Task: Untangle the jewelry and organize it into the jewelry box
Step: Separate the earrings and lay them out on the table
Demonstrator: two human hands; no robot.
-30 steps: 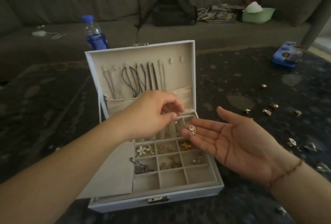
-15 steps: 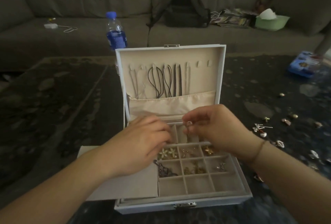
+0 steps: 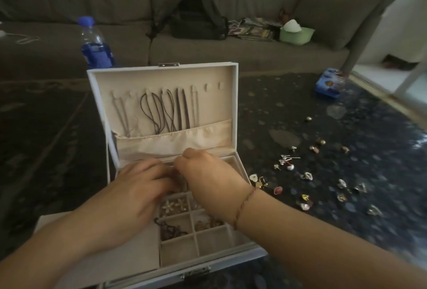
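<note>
Two hands meet over one open jewelry box [image 3: 233,113] at the centre of the frame, on a dark patterned table [image 3: 346,127]. The left hand [image 3: 129,198] lies knuckles-up across the box's middle rows, fingers bent; whether it holds anything cannot be told. The right hand [image 3: 208,175], a thin bracelet [image 3: 245,205] at the wrist, curls its fingertips down beside the left's; what they pinch, if anything, is hidden. In the raised lid, about six cords [image 3: 166,111] hang from hooks into a fabric pocket. Below the hands, flower-shaped pieces [image 3: 173,205] fill one compartment, a dark chain [image 3: 171,231] another, gold bits [image 3: 208,223] a third; the two nearest compartments show bare lining. Some twenty loose earrings [image 3: 307,175] lie scattered on the table right of the box, too small to count surely. One water bottle [image 3: 96,44] stands behind the lid at upper left; one blue tin [image 3: 329,85] sits near the table's far right edge. Both forearms are cut off by the bottom edge.
</note>
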